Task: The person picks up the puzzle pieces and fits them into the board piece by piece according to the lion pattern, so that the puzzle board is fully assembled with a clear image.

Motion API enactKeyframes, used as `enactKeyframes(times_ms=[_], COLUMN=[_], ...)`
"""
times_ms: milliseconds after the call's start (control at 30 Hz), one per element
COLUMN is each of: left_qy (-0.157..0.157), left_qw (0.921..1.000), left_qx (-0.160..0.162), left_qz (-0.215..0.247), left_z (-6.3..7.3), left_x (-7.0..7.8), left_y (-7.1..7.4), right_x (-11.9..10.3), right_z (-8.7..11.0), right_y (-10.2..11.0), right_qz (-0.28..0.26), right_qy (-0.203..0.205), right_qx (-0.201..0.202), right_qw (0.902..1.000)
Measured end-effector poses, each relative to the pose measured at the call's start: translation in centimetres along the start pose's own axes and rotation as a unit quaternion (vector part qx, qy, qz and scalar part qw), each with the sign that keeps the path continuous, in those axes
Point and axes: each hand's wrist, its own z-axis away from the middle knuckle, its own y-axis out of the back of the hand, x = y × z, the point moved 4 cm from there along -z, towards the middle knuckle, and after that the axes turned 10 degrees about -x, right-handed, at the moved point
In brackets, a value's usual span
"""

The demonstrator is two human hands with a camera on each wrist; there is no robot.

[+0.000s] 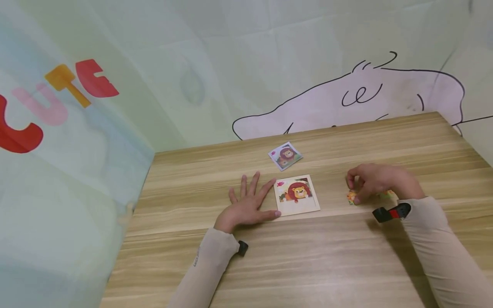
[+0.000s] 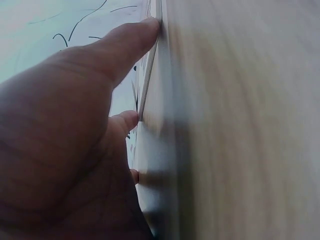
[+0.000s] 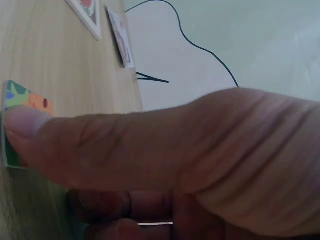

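Observation:
In the head view, a square wooden puzzle board (image 1: 298, 208) with a lion picture filled in at its upper part lies on the table. Its lower strip is bare wood. My left hand (image 1: 248, 207) is spread beside it, thumb and forefinger touching its left edge. To the right, my right hand (image 1: 371, 182) has bent fingers and holds a small colourful puzzle piece (image 1: 351, 197) at the table. The right wrist view shows the thumb on the face of this orange, green and blue piece (image 3: 19, 95); the fingertips' contact with it is hidden.
A lion picture card (image 1: 285, 155) lies behind the board. More colourful puzzle pieces (image 1: 388, 194) show partly behind my right wrist. The wood-grain table (image 1: 308, 256) meets a printed cloth backdrop (image 1: 215, 77) at its back and left.

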Motion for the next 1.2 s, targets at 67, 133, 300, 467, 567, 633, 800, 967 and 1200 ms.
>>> enactKeyframes(times_ms=[67,133,300,467,567,633,800,967,1200], left_qy=[0.0,0.0,-0.001,0.0,0.0,0.001,0.003,0.0,0.002], left_qw=[1.0,1.0,1.0,1.0,1.0,1.0,1.0,1.0,1.0], left_qx=[0.001,0.001,0.003,0.003,0.004,0.004,0.004,0.005,0.003], left_qz=[0.0,0.0,-0.002,-0.004,-0.002,-0.003,-0.004,-0.003,-0.004], left_z=[0.0,0.0,0.0,0.0,0.0,-0.1,-0.3,-0.4,-0.2], left_x=[0.0,0.0,0.0,0.0,0.0,-0.1,-0.4,-0.4,-0.2], left_y=[0.0,0.0,0.0,0.1,0.1,0.1,0.0,-0.1,-0.1], right_x=[-0.1,-0.2,-0.5,-0.9,-1.0,-1.2,-1.7,-2.5,-4.3], right_z=[-0.1,-0.2,-0.4,-0.6,-0.7,-0.7,-0.8,-0.8,-1.4], right_y=[-0.1,-0.1,-0.1,0.0,0.0,0.0,0.1,0.0,-0.1], right_qz=[0.005,0.008,0.006,0.011,0.013,0.013,0.004,-0.044,-0.114], right_qy=[-0.001,0.0,0.012,0.027,0.03,0.03,0.043,0.097,0.162], right_qx=[0.0,-0.001,-0.005,0.009,0.02,0.025,0.03,0.034,0.089], right_qw=[1.0,1.0,0.9999,0.9995,0.9993,0.9992,0.9986,0.9937,0.9761])
